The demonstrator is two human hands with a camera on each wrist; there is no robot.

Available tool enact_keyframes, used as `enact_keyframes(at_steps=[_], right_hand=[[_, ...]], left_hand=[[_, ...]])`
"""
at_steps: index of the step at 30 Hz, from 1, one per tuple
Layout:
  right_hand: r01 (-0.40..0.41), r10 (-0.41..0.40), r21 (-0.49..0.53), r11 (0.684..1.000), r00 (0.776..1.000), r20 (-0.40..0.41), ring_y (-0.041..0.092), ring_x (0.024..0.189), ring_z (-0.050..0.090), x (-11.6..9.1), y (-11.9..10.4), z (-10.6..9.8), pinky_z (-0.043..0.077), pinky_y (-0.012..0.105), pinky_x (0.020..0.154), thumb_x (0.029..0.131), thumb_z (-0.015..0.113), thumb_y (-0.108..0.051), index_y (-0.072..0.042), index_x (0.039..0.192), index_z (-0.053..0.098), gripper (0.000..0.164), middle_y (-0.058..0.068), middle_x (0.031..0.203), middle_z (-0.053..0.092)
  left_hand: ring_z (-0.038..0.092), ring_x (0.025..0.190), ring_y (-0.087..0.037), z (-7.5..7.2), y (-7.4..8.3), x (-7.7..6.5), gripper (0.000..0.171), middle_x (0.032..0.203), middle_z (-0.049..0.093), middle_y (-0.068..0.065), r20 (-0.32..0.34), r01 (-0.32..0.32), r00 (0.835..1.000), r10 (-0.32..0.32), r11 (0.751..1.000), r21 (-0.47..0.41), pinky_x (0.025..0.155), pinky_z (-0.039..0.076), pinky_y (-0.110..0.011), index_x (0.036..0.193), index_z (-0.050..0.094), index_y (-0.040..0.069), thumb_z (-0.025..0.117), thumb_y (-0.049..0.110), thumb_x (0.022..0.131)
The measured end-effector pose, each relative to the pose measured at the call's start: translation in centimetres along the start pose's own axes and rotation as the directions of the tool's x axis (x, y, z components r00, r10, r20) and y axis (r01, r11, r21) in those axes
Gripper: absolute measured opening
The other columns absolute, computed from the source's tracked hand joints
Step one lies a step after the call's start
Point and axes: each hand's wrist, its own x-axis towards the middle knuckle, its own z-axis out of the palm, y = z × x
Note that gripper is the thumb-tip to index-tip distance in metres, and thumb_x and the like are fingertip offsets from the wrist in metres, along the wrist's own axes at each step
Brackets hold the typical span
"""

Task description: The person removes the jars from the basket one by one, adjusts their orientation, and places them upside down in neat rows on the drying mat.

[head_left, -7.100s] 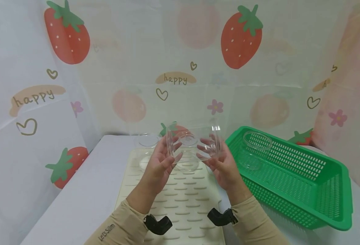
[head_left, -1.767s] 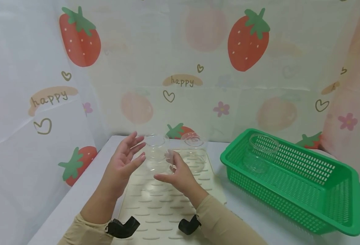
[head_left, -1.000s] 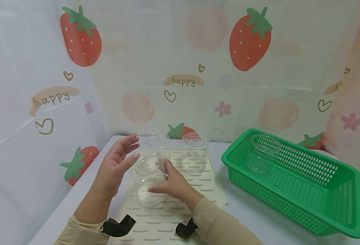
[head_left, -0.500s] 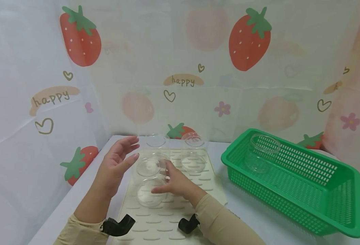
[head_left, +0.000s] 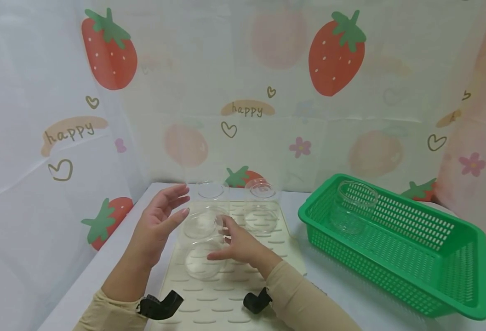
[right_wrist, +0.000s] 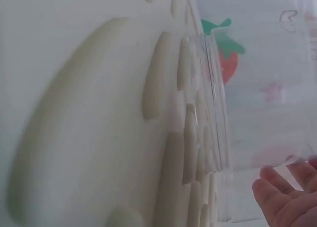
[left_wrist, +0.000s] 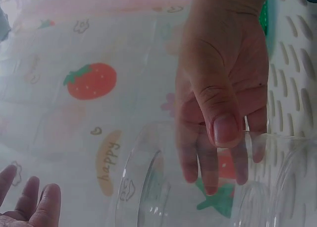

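A clear jar (head_left: 204, 246) stands on the cream mat (head_left: 203, 301), its wider rim down. My right hand (head_left: 243, 246) is at the jar's right side, fingers and thumb spread and fairly straight; in the right wrist view its fingertips (right_wrist: 270, 185) lie at the clear wall. In the left wrist view the right hand (left_wrist: 223, 98) shows its fingers partly through the clear plastic or glass. My left hand (head_left: 156, 225) hovers left of the jar with relaxed fingers, apart from it and holding nothing. Only its fingertips (left_wrist: 47, 204) show in the left wrist view.
Two more clear jars stand behind on the mat, a left jar (head_left: 211, 191) and a right jar (head_left: 261, 207). A green perforated basket (head_left: 371, 257) at the right holds another clear jar (head_left: 354, 207). A strawberry-print cloth (head_left: 243, 69) hangs behind the table.
Earlier both hands held the jar up in the air; it has since come down onto the front left of the mat. Over the last half second the right hand shifts only slightly rightward.
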Motion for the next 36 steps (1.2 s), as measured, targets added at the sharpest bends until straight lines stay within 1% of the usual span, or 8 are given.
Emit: enact_keyframes(at_steps=[2,6,10,16,21,24,31,36], right_hand=[[0.008,-0.008,0.007,1.000,1.000,0.003,0.025,0.129,0.036,0.0,-0.1,-0.2,0.032,0.037,0.104,0.069,0.080,-0.015,-0.010,0.140,0.025,0.090,0.005,0.143,0.032],[0.024,-0.024,0.008,1.000,1.000,0.000,0.024,0.128,0.037,-0.2,-0.3,-0.8,0.032,0.037,0.105,0.069,0.081,-0.016,-0.012,0.142,0.025,0.092,0.004,0.144,0.031],[0.056,-0.056,0.002,0.998,0.998,-0.011,0.024,0.128,0.038,-0.4,-0.8,-1.9,0.032,0.036,0.105,0.069,0.080,-0.017,-0.013,0.142,0.026,0.091,0.005,0.142,0.034],[0.062,-0.063,-0.035,0.997,0.997,-0.038,0.021,0.127,0.039,-1.2,-2.0,-3.5,0.032,0.034,0.104,0.072,0.078,-0.018,-0.014,0.141,0.028,0.085,0.004,0.139,0.039],[0.092,-0.094,-0.040,0.995,0.995,-0.046,0.026,0.126,0.039,-2.1,-3.3,-5.1,0.030,0.038,0.106,0.075,0.075,-0.011,-0.010,0.138,0.033,0.076,0.009,0.135,0.043],[0.115,-0.118,-0.058,0.992,0.992,-0.051,0.028,0.126,0.040,-2.7,-3.9,-6.2,0.029,0.040,0.106,0.077,0.073,-0.010,-0.008,0.137,0.035,0.071,0.011,0.133,0.045],[0.162,-0.173,-0.110,0.981,0.980,-0.098,0.019,0.124,0.043,-3.4,-4.1,-9.3,0.031,0.036,0.105,0.078,0.073,-0.020,-0.011,0.134,0.041,0.064,0.005,0.131,0.049],[0.191,-0.203,-0.094,0.977,0.970,-0.134,0.022,0.123,0.043,-4.1,-4.6,-11.8,0.029,0.039,0.106,0.081,0.070,-0.020,-0.011,0.131,0.045,0.057,0.008,0.130,0.049]], left_hand=[[0.039,0.121,-0.024,0.0,0.0,0.0,0.044,0.129,0.042,-0.002,0.004,0.005,1.000,-0.005,1.000,0.007,0.091,0.041,-0.020,0.132,0.038,0.001,0.053,0.006,0.091],[0.038,0.121,-0.024,0.1,0.1,0.0,0.044,0.129,0.042,-0.002,0.009,0.011,1.000,-0.011,1.000,0.004,0.090,0.041,-0.020,0.132,0.037,0.001,0.052,0.006,0.091],[0.038,0.121,-0.023,0.3,0.0,0.1,0.044,0.129,0.042,-0.002,0.019,0.008,1.000,-0.008,1.000,-0.002,0.090,0.042,-0.019,0.132,0.037,0.001,0.052,0.005,0.091],[0.038,0.121,-0.023,0.7,-0.1,0.3,0.045,0.129,0.042,-0.001,0.027,0.003,1.000,-0.003,1.000,-0.006,0.089,0.042,-0.020,0.132,0.037,0.001,0.052,0.005,0.090],[0.038,0.121,-0.024,1.2,-0.4,0.6,0.046,0.128,0.043,-0.001,0.039,-0.014,0.999,0.015,1.000,-0.020,0.089,0.042,-0.020,0.132,0.037,0.000,0.053,0.002,0.089],[0.038,0.121,-0.026,1.8,-0.5,1.0,0.046,0.128,0.043,0.000,0.048,-0.024,0.998,0.026,0.999,-0.043,0.090,0.042,-0.020,0.132,0.037,-0.001,0.053,0.000,0.088],[0.038,0.122,-0.029,3.3,-0.8,1.5,0.047,0.130,0.042,-0.004,0.084,-0.003,0.996,0.007,0.999,-0.050,0.090,0.042,-0.023,0.132,0.038,0.002,0.054,0.001,0.088],[0.039,0.124,-0.029,4.8,-1.1,1.9,0.049,0.133,0.041,-0.007,0.128,0.020,0.992,-0.015,0.999,-0.035,0.091,0.043,-0.025,0.133,0.038,0.004,0.056,0.003,0.088]])
